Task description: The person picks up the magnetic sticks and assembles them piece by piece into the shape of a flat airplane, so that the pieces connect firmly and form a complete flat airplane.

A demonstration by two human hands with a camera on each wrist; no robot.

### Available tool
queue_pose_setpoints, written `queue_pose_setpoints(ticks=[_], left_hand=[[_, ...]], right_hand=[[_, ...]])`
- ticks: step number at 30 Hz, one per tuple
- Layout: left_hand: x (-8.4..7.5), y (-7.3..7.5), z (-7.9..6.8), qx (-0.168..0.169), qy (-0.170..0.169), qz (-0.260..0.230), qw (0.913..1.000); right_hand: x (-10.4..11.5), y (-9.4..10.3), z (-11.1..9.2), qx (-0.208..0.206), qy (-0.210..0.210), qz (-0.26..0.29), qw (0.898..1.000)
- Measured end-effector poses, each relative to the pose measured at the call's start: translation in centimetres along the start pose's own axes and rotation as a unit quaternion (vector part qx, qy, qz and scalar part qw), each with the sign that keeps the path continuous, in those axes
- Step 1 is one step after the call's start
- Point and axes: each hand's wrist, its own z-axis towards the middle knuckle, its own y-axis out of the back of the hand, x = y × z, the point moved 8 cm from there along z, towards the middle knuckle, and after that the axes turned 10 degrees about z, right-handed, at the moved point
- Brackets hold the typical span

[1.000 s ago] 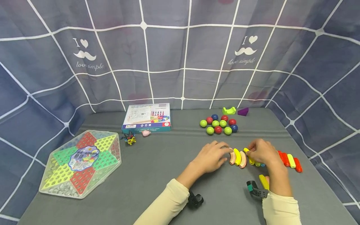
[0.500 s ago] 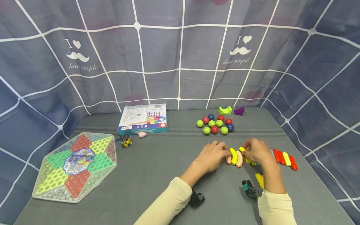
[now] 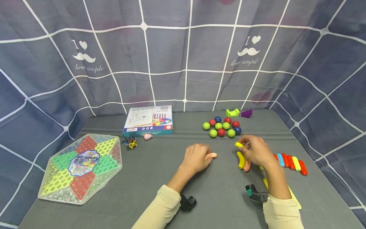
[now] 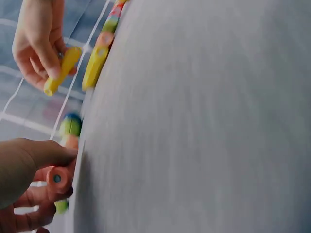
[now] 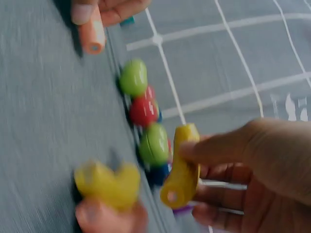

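Note:
My left hand pinches a peach-coloured curved tube piece just above the grey table; its round end hole shows in the left wrist view. Between thumb and fingers of my right hand is a yellow curved tube piece, lifted off the table. Below that hand lie another yellow curved piece and a peach curved piece, side by side and partly covered. A row of short red, blue and yellow pieces extends to the right, its left end hidden by my right hand.
Several green, red and blue balls are grouped at the back, near a lime-green block and a purple block. A flat game box, small figures and a hexagonal game board are leftward. Yellow pieces lie by my right forearm.
My left hand has moved left, carrying the peach piece away from the others. My right hand has lifted the yellow piece and shifted slightly left and farther back.

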Motion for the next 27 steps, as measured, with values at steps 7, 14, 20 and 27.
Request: queue_pose_setpoints(ticks=[7,14,20,27], left_hand=[[5.9,1.0,-3.1,0.013,0.107,-0.001,0.9941],[7.2,0.6,-4.7,0.069,0.132,-0.044,0.9879],[6.9,0.5,-4.8,0.083,0.129,-0.064,0.9861],[7.2,0.5,-5.1,0.093,0.141,-0.059,0.9839]], right_hand=[[5.0,-6.4,1.6,0.061,0.094,0.053,0.992],[7.1,-10.6,1.9,0.080,0.125,0.052,0.988],[7.8,-12.0,2.0,0.081,0.145,0.053,0.985],[7.6,-12.4,2.1,0.077,0.130,0.046,0.987]])
